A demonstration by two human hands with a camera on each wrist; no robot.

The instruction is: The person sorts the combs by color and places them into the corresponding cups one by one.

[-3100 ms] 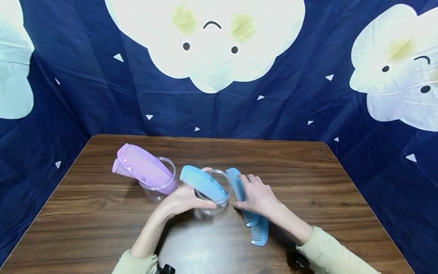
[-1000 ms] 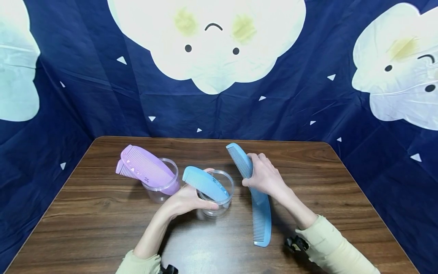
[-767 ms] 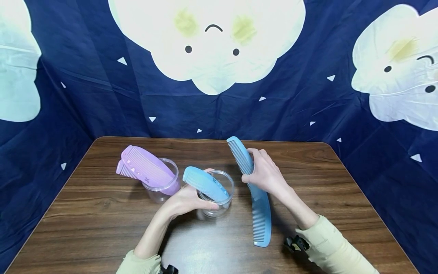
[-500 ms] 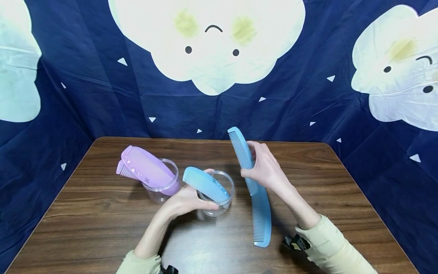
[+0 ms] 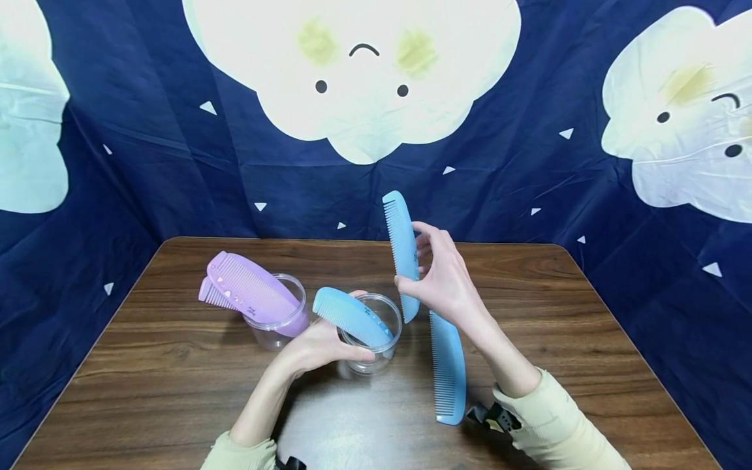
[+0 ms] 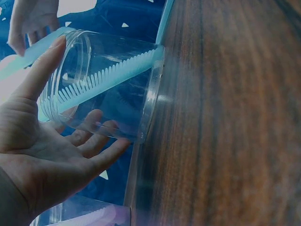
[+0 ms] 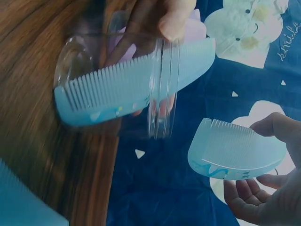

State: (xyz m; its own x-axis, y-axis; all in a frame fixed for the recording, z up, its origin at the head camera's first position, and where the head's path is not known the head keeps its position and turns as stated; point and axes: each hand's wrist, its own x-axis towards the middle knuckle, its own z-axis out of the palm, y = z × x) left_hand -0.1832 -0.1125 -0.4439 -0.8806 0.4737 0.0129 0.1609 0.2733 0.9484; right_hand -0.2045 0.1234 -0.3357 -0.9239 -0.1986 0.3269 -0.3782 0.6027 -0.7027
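My right hand (image 5: 443, 281) pinches a light blue comb (image 5: 401, 238) between thumb and fingers, held up off the table with its lower end close to the jar's right rim. My left hand (image 5: 320, 343) holds a clear plastic jar (image 5: 364, 369) by its side, thumb at the rim. Inside that jar leans another blue comb (image 5: 352, 318), its upper end sticking out to the left. In the left wrist view, the teeth of this comb (image 6: 108, 77) show through the wall. A further blue comb (image 5: 448, 372) lies on the table below my right hand.
Left of my left hand stands a second clear jar (image 5: 267, 338) with purple combs (image 5: 252, 287) leaning out leftward. The wooden table (image 5: 147, 391) reaches back to a dark blue cloth (image 5: 294, 189) printed with white clouds.
My right hand has gripped the upper of the two blue combs on the table, raised it off the other one and brought it leftward near the jar. The left hand and jar stay put.
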